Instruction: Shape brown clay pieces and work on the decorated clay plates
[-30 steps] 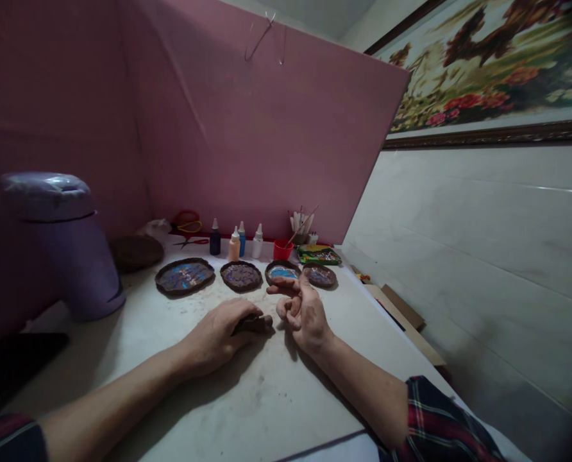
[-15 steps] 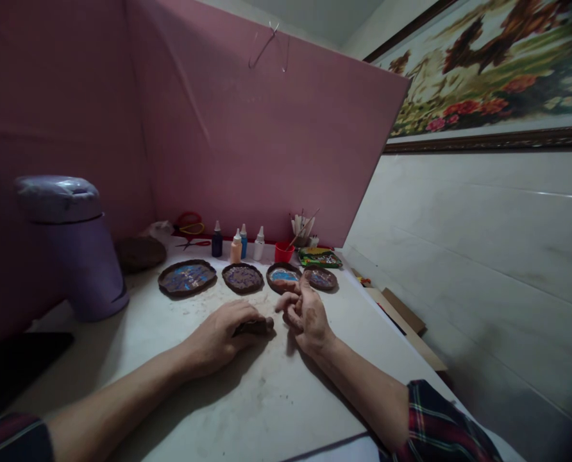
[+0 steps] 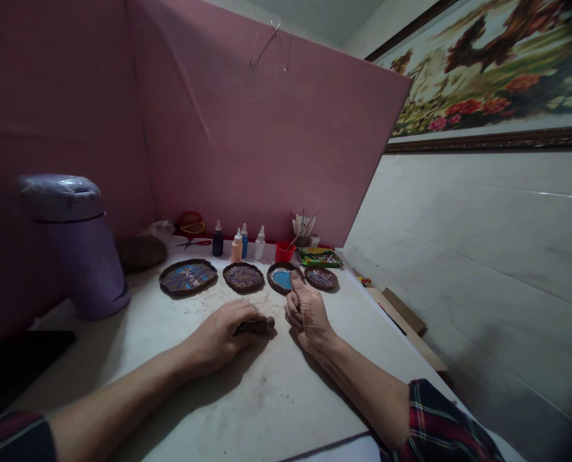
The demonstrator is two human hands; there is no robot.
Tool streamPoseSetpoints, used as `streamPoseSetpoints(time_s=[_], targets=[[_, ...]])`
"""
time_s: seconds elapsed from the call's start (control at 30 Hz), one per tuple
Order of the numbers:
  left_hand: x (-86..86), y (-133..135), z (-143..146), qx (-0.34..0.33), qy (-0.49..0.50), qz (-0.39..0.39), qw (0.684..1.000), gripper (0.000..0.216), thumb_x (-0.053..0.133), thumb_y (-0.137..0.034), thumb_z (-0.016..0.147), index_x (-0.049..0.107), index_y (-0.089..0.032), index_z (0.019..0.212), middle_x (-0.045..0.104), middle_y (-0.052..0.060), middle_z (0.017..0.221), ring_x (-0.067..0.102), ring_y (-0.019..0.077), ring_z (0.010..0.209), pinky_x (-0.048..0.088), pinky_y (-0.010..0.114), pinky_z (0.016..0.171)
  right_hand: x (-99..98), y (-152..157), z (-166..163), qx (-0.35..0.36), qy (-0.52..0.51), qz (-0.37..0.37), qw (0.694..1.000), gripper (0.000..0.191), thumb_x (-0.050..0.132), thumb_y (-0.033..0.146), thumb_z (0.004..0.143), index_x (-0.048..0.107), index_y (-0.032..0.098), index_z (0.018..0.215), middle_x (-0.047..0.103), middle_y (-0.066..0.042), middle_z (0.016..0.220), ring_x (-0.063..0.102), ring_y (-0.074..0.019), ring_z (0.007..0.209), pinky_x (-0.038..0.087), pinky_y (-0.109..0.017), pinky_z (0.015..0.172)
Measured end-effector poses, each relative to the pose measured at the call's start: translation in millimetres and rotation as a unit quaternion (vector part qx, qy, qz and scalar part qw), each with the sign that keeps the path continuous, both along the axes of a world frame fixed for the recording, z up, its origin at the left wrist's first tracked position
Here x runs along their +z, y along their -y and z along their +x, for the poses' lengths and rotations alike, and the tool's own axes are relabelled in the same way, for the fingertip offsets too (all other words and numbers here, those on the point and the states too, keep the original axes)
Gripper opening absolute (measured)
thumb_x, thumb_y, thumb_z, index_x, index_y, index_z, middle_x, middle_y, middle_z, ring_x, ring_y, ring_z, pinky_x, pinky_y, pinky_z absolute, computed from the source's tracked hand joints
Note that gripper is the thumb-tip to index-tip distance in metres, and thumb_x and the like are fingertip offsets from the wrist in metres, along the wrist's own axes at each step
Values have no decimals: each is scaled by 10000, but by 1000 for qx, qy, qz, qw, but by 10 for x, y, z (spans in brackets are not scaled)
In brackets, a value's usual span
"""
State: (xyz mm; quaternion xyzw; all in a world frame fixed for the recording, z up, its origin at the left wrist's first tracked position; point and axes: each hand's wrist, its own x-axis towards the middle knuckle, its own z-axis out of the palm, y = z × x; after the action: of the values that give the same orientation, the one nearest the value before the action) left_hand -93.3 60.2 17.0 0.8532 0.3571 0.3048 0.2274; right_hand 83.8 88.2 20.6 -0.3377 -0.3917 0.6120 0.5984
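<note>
My left hand (image 3: 231,330) rests on the white table, its fingers curled over a dark brown lump of clay (image 3: 257,326). One rounded end of the clay sticks out past the fingertips; the rest is partly under the hand. To the right, my right hand (image 3: 310,314) is apart from the clay, with fingers curled into the palm and thumb on top. Nothing shows in it. Just beyond its thumb is a brown-rimmed clay dish with a blue middle (image 3: 281,278). Beside that dish lie a small purplish clay dish (image 3: 321,278) and a speckled one (image 3: 243,277).
A larger painted clay dish (image 3: 188,278) lies at left, near a purple tumbler (image 3: 86,256) and a big clay lump (image 3: 142,252). Paint bottles (image 3: 236,246), scissors (image 3: 194,242), a red cup (image 3: 285,251) and a green box (image 3: 320,258) line the back, before a pink board (image 3: 267,141).
My right hand has drawn its fingers in, and its thumb has come down and left, uncovering more of the blue dish. My left hand stays on the clay.
</note>
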Motion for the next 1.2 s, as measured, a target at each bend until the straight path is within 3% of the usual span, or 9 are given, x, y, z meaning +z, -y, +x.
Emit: streamPoseSetpoints(time_s=[0.13, 0.23, 0.33, 0.43, 0.53, 0.6, 0.73, 0.97, 1.2], targets=[[5, 2, 5, 1, 1, 1, 1000, 162, 612, -243, 818, 660, -196, 966, 651, 36, 930, 551, 174, 885, 409, 269, 799, -30, -21, -3, -18, 45, 14, 999, 523, 635, 524, 745, 312, 208, 481, 265, 112, 306, 149, -25, 260, 71, -189, 287], [16, 17, 10, 5, -8, -2, 1000, 165, 602, -251, 822, 658, -192, 965, 649, 41, 928, 553, 179, 888, 412, 279, 810, -56, -17, 12, -54, 169, 91, 980, 518, 566, 498, 810, 353, 191, 451, 308, 85, 339, 228, -35, 307, 171, -195, 328], [24, 26, -5, 13, -12, -4, 1000, 204, 628, -210, 784, 643, -186, 986, 634, 48, 983, 551, 184, 929, 414, 284, 841, -51, 16, 35, -62, 323, 201, 923, 359, 542, 402, 853, 547, 151, 596, 485, 33, 483, 418, -71, 446, 339, -197, 453], [36, 14, -63, 46, -23, 4, 999, 366, 667, -198, 726, 600, -174, 1085, 602, 72, 1083, 530, 207, 1002, 408, 309, 880, -26, 38, 67, -53, 447, 275, 850, 133, 587, 283, 827, 635, 160, 813, 612, -13, 747, 526, -104, 626, 413, -220, 598], [71, -1, -151, 72, -67, -7, 995, 470, 692, -260, 694, 581, -157, 1139, 593, 90, 1091, 519, 239, 1021, 410, 346, 885, -16, 21, 108, -5, 535, 301, 789, 114, 652, 287, 780, 667, 183, 823, 605, -20, 850, 542, -108, 674, 423, -229, 639], [108, -3, -208, 78, -96, -29, 992, 553, 724, -288, 647, 575, -162, 1164, 583, 89, 1093, 521, 252, 1018, 415, 352, 875, -17, -1, 134, 35, 559, 303, 771, 177, 694, 344, 748, 677, 188, 830, 593, -17, 847, 547, -109, 677, 428, -227, 634], [209, 14, -280, 88, -125, -91, 984, 661, 759, -284, 559, 571, -175, 1184, 574, 71, 1069, 552, 244, 946, 437, 325, 806, 2, -34, 176, 97, 562, 310, 761, 296, 751, 397, 686, 685, 182, 878, 594, -17, 844, 555, -123, 715, 437, -233, 648], [384, 45, -335, 93, -141, -167, 971, 560, 670, -214, 577, 608, -140, 1129, 630, 53, 967, 580, 233, 878, 435, 286, 738, 60, -76, 261, 212, 506, 296, 782, 450, 837, 271, 577, 659, 172, 978, 580, 5, 840, 535, -123, 742, 442, -226, 648], [392, 20, -381, 66, -117, -210, 968, 432, 620, -218, 598, 645, -143, 1023, 647, 20, 861, 575, 196, 797, 413, 243, 662, 94, -90, 332, 280, 491, 230, 792, 474, 806, 184, 586, 658, 196, 1036, 602, 13, 816, 552, -126, 734, 447, -225, 639]])
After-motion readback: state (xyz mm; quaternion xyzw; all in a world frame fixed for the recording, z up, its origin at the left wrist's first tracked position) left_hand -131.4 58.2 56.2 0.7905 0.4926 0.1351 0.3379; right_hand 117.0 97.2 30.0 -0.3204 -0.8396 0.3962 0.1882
